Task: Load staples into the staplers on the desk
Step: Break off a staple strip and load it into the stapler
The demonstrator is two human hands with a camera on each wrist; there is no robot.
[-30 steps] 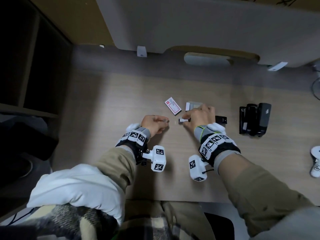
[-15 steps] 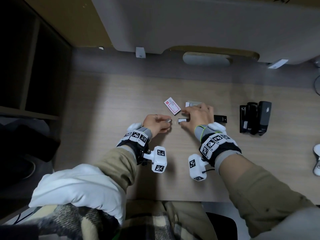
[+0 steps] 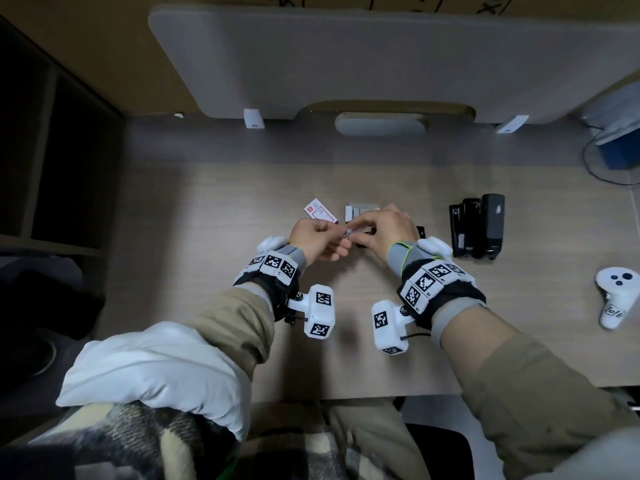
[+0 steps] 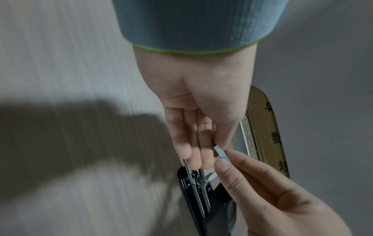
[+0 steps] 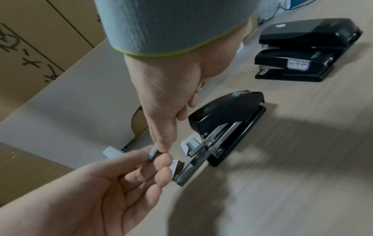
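Nearest the viewer, both forearms reach over the worktop [image 3: 214,209], each wrist carrying a white marker block. The left hand [image 3: 313,237] and right hand [image 3: 384,230] meet above the middle of the worktop, and each grip pinches one end of a short staple strip [image 4: 220,153] between thumb and fingertips; the strip is held clear of the surface. Directly under the hands lies a black stapler [image 5: 226,127] with its metal loading channel drawn out toward the left hand; whether staples already sit in the channel cannot be told. Just beyond the hands, a small white staple box [image 3: 320,214] with red print lies flat, and beside it an opened grey box tray [image 3: 362,211]. Farther to the right, well apart, two more black staplers [image 3: 477,230] stand side by side, touching. A white handheld controller [image 3: 616,296] lies at the right edge. A grey divider panel [image 3: 381,60] closes the back.
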